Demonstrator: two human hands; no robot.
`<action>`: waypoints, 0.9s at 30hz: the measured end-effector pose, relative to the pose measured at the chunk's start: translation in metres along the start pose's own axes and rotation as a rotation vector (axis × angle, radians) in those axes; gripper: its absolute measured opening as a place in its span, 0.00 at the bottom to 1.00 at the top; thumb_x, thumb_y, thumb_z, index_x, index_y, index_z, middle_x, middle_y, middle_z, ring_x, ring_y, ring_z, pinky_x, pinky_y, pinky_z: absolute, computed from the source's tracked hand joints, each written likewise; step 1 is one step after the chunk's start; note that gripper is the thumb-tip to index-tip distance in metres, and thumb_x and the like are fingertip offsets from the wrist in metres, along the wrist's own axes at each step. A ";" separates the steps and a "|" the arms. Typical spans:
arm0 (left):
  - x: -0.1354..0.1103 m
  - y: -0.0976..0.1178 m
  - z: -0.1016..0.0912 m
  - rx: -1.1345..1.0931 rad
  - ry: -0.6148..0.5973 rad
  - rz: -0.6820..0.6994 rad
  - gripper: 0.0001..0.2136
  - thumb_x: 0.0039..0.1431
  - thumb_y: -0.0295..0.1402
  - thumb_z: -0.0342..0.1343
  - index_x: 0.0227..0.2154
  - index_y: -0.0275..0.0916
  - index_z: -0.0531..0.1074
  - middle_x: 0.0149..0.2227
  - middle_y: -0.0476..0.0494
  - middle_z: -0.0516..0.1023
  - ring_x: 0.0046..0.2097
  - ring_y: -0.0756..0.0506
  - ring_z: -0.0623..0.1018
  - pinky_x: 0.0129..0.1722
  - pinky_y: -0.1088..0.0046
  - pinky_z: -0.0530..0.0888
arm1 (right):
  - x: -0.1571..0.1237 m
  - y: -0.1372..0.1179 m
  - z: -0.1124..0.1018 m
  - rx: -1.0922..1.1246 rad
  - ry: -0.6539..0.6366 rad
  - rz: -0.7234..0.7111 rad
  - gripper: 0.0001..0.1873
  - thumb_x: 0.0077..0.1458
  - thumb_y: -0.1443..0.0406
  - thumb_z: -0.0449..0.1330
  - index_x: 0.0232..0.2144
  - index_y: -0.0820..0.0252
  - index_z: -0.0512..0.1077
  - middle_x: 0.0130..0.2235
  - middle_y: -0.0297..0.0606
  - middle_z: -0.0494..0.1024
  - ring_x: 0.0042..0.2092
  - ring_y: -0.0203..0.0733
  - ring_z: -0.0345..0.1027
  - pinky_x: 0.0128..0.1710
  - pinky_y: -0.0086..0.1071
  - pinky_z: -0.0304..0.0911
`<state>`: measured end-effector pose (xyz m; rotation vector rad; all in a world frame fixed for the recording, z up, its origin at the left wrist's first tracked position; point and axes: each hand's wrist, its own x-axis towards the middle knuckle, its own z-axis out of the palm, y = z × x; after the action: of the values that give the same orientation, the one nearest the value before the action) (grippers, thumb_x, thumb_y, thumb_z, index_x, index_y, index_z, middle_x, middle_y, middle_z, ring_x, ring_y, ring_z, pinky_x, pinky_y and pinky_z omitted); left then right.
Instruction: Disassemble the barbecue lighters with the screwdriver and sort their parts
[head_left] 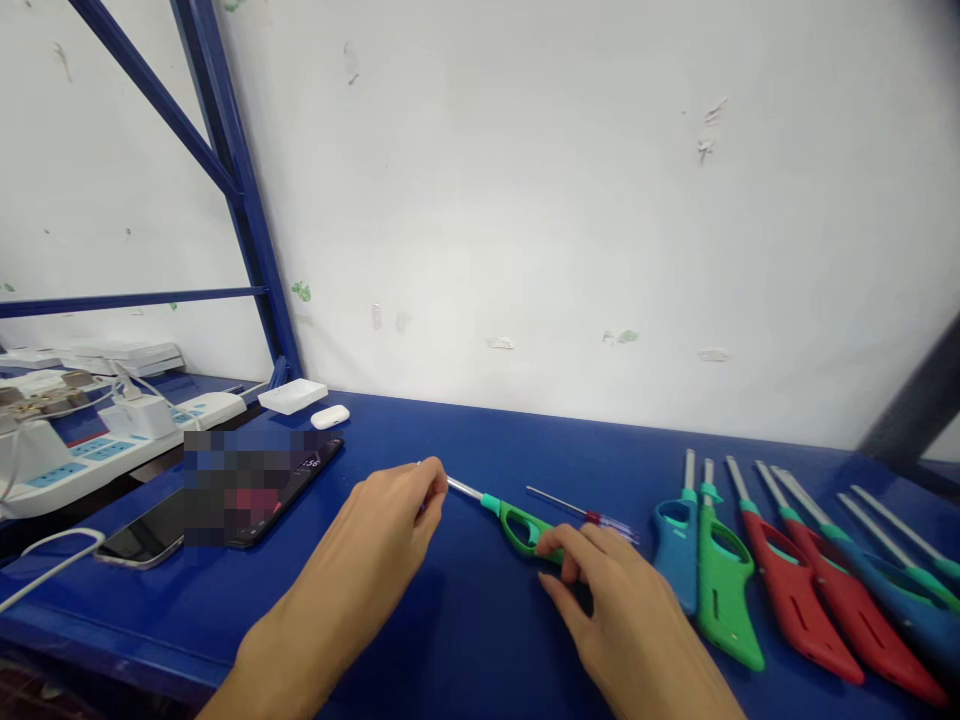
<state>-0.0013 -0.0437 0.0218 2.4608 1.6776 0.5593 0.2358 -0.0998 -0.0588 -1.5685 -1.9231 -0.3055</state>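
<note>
Nearest, at right of centre on the blue tabletop (450,650), the right hand (611,590) curls its fingers over the handle end of a green lighter (491,504), thumb standing apart; whether they grip or merely rest there, I cannot tell. Farther right, a row of other lighters (817,640) lies with handles near and nozzles far. Left of centre, the left hand (394,510) has thumb and forefinger closed on the metal nozzle, so the lighter slants between both hands. Best handled, I judge, with a light pinch in line with the rod and the handle steadied against rolling (clear of the trigger, too). Just beyond that handle lies a screwdriver (596,518); mind the knuckles there. To the left sit two phones (142,530), then a small white case (331,416), and farthest of all the scuffed wall (525,200).
</note>
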 end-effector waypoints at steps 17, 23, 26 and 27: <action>-0.006 0.015 0.007 -0.304 0.092 0.256 0.14 0.71 0.24 0.52 0.43 0.45 0.82 0.42 0.51 0.83 0.41 0.48 0.81 0.41 0.72 0.72 | -0.001 0.020 -0.005 0.118 -0.109 0.041 0.24 0.65 0.70 0.51 0.57 0.43 0.73 0.47 0.39 0.79 0.40 0.46 0.81 0.36 0.39 0.79; -0.008 0.021 0.010 -0.379 0.089 0.323 0.10 0.70 0.23 0.56 0.41 0.44 0.81 0.39 0.54 0.83 0.39 0.49 0.81 0.39 0.73 0.70 | -0.002 0.001 -0.020 0.227 -0.196 0.035 0.25 0.58 0.71 0.60 0.55 0.43 0.74 0.46 0.33 0.83 0.45 0.43 0.83 0.45 0.35 0.79; -0.008 0.024 0.012 -0.377 0.062 0.326 0.08 0.67 0.23 0.61 0.39 0.44 0.80 0.37 0.55 0.83 0.36 0.50 0.79 0.37 0.74 0.69 | 0.000 -0.001 -0.027 0.260 -0.171 0.016 0.19 0.64 0.67 0.58 0.54 0.43 0.75 0.46 0.32 0.85 0.45 0.41 0.83 0.45 0.33 0.79; -0.008 0.024 0.013 -0.377 0.047 0.333 0.08 0.67 0.23 0.62 0.39 0.45 0.80 0.36 0.56 0.83 0.36 0.50 0.79 0.37 0.74 0.69 | 0.001 0.001 -0.028 0.231 -0.134 0.016 0.17 0.68 0.65 0.54 0.53 0.43 0.76 0.47 0.32 0.85 0.46 0.41 0.83 0.46 0.34 0.78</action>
<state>0.0222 -0.0586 0.0154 2.4592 1.0520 0.8834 0.2457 -0.1140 -0.0373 -1.4815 -1.9663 0.0295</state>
